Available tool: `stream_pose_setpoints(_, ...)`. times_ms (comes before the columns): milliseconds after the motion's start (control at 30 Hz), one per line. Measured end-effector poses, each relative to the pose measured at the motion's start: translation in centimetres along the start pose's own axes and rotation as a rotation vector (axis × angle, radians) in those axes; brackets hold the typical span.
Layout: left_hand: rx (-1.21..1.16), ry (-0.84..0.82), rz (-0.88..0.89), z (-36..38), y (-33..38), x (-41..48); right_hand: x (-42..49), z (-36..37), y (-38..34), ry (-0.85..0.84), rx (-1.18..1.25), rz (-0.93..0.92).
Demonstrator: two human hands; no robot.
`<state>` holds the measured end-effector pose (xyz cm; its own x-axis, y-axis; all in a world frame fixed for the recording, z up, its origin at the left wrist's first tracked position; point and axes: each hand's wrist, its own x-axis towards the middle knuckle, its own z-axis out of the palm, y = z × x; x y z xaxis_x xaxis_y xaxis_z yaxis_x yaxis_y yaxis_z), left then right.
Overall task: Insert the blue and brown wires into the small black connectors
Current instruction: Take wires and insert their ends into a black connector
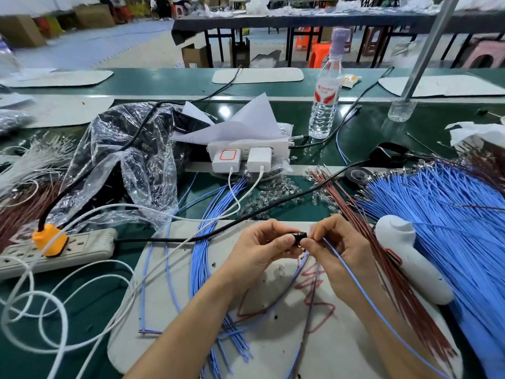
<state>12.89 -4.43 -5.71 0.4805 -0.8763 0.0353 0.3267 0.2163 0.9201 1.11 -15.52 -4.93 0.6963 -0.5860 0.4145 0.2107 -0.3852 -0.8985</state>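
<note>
Feeding one blue wire into a small black connector; most of the stock is not yet done.

At the far left a clear plastic bag [131, 160] holds dark parts that we take for spare connectors. A sheaf of blue wires [200, 255] lies loose across the pale mat [341, 351] on the desk [363, 138]; whether those are finished we cannot tell. Near the middle our left hand [259, 250] pinches the small black connector [298, 237] between thumb and curled fingers, above the mat. Touching its right face, our right hand [336, 247] pinches the end of one blue wire [369, 296], which trails off near and right. We judge the tip sits at the socket mouth, not plainly seated. A darker wire [306, 324] hangs below the hands, its upper end hidden. Further right, the brown wires [388, 258] and the big blue bundle [451, 214] wait, so much is left.
</note>
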Motion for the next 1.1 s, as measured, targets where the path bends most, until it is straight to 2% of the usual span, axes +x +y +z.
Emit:
stream_pose_setpoints(233, -0.022, 0.012, 0.013, 0.38, -0.13, 0.08, 0.18, 0.05, 0.00, -0.020, 0.106, 0.062)
stream_pose_setpoints(433, -0.008, 0.032, 0.033, 0.62, -0.12, 0.07, -0.18, 0.49, -0.10, -0.005, 0.052, 0.056)
stream_pose_setpoints(867, -0.049, 0.029, 0.023, 0.51, 0.02, 0.00, -0.05, 0.44, 0.14, 0.036, 0.103, 0.036)
stream_pose_setpoints(967, -0.008, 0.033, 0.038, 0.56, 0.14, -0.11, -0.04, 0.14, 0.28, 0.032, 0.061, 0.039)
stream_pose_setpoints(1100, 0.178, 0.057, 0.087, 0.26, 0.31, -0.17, -0.01, -0.22, 0.03, 0.012, -0.044, 0.074)
